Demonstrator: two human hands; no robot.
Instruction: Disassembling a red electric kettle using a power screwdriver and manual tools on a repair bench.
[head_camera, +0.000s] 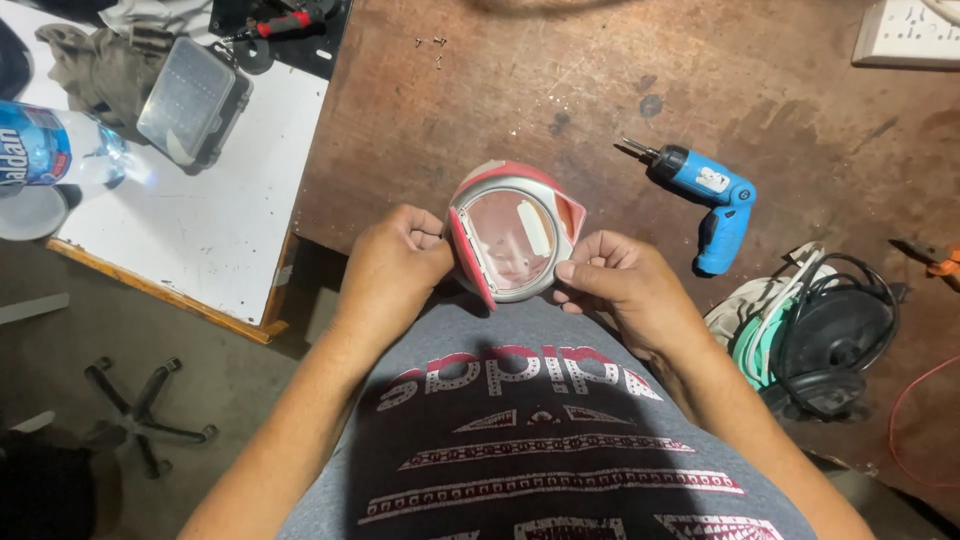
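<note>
Worn brown wood fills the table (620, 60) we lean over. We hold a round grey-and-red casing (513, 232) with a glossy pink face at the table's near edge, just above our lap. Our left hand (397, 262) clamps its rim at nine o'clock, fingers curled closed on the red edge. Our right hand (625, 282) pinches the rim at four o'clock, thumb pressed on the grey ring. A blue electric screwdriver (705, 195) lies at two o'clock, well apart from the casing.
</note>
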